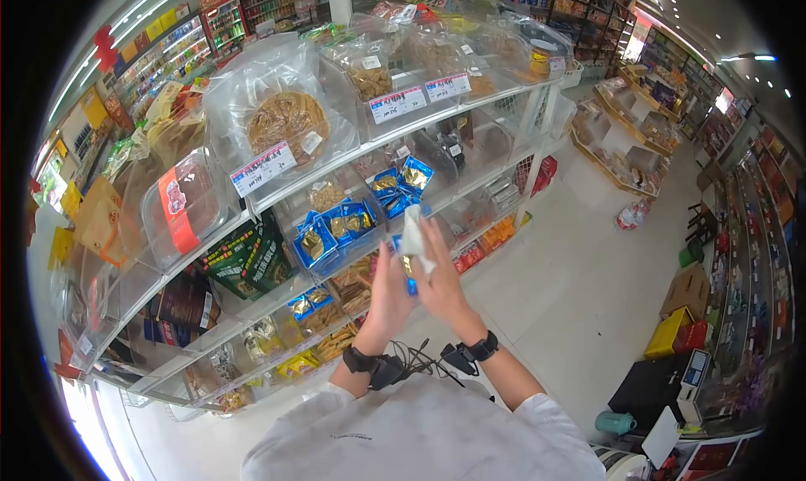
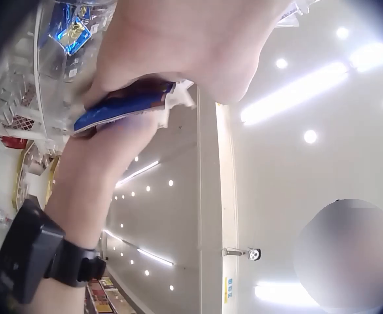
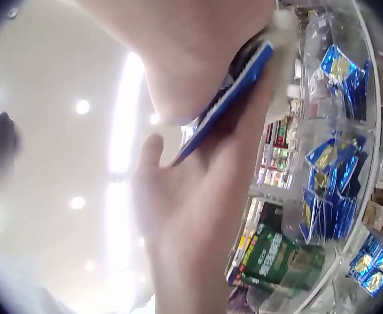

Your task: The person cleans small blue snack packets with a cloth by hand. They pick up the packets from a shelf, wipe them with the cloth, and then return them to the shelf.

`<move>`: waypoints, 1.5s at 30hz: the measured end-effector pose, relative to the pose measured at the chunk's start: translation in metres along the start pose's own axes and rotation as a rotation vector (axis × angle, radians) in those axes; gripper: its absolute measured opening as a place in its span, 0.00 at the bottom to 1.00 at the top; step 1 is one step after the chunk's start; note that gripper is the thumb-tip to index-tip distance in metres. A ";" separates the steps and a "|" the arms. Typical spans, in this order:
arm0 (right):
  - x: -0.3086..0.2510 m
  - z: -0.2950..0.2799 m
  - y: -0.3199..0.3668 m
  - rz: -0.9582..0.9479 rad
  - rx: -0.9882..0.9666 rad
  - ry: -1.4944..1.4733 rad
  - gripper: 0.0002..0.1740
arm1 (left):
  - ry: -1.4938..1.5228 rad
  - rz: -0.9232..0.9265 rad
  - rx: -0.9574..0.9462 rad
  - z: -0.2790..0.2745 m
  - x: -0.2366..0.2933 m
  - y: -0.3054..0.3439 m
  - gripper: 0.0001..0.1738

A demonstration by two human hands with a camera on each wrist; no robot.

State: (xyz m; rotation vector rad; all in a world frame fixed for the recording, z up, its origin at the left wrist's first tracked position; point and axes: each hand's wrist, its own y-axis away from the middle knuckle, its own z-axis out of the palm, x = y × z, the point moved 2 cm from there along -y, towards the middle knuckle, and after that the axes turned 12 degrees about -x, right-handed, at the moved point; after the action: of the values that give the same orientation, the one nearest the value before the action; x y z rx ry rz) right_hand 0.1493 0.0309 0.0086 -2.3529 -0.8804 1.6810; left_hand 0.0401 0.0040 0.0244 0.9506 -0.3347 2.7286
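In front of the shelf, my left hand [image 1: 389,295] and my right hand [image 1: 438,281] face each other palm to palm. Between them is a blue and gold packet [image 1: 410,277], mostly hidden by the palms. Its blue edge [image 3: 227,98] shows along my left palm in the right wrist view, where the left fingers lie straight and the thumb stands apart. A white tissue-like piece [image 1: 413,231] lies against my right fingers, which look extended. The left wrist view shows the packet's blue side [image 2: 123,108] pressed between both hands.
Clear bins with similar blue and gold packets [image 1: 340,225] stand just beyond my hands. Price cards [image 1: 396,105] line the upper shelf edge, near a bagged round brown item [image 1: 288,127]. Green bags [image 1: 248,258] sit to the left. White floor [image 1: 571,313] spreads to the right.
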 end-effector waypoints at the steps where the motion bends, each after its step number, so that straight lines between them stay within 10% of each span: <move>1: -0.015 0.009 0.007 -0.102 -0.051 0.138 0.33 | 0.058 0.040 0.081 0.000 0.007 -0.002 0.41; 6: -0.049 0.015 0.018 -0.253 -0.283 0.277 0.36 | 0.148 0.175 0.111 -0.010 0.025 -0.006 0.35; 10: -0.027 0.002 -0.004 -0.114 0.051 0.276 0.30 | -0.054 0.173 0.293 -0.013 0.006 -0.011 0.27; 13: 0.019 -0.016 -0.003 0.481 0.022 -0.739 0.26 | -0.261 0.181 0.353 -0.020 0.004 -0.001 0.29; 17: 0.009 0.004 0.011 0.400 -0.014 -1.041 0.23 | -0.564 0.188 0.369 -0.024 0.016 0.005 0.31; 23: 0.001 0.021 0.010 0.373 -0.109 -0.649 0.17 | -0.604 0.054 0.394 -0.070 0.016 0.009 0.28; 27: -0.005 0.013 -0.005 0.289 0.108 -0.352 0.15 | -0.989 0.309 0.300 -0.054 0.028 0.017 0.42; 34: -0.062 0.066 -0.007 -0.261 -0.146 0.290 0.26 | -0.070 0.038 0.157 -0.039 0.046 0.033 0.39; 39: -0.049 0.079 -0.034 -0.298 -0.286 0.281 0.25 | -0.143 -0.080 0.226 -0.063 0.063 0.051 0.38; 42: -0.019 0.084 -0.050 -0.034 -0.158 0.256 0.23 | -0.231 -0.037 0.193 -0.083 0.065 0.060 0.37; 45: 0.000 0.092 -0.048 0.564 -0.020 -0.389 0.24 | -0.011 0.096 0.286 -0.089 0.079 0.072 0.33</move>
State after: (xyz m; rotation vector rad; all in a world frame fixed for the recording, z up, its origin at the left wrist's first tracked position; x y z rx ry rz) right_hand 0.0483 0.0490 -0.0061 -2.4814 -0.2655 2.4024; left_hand -0.0920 -0.0271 -0.0036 1.0435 0.0116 2.9135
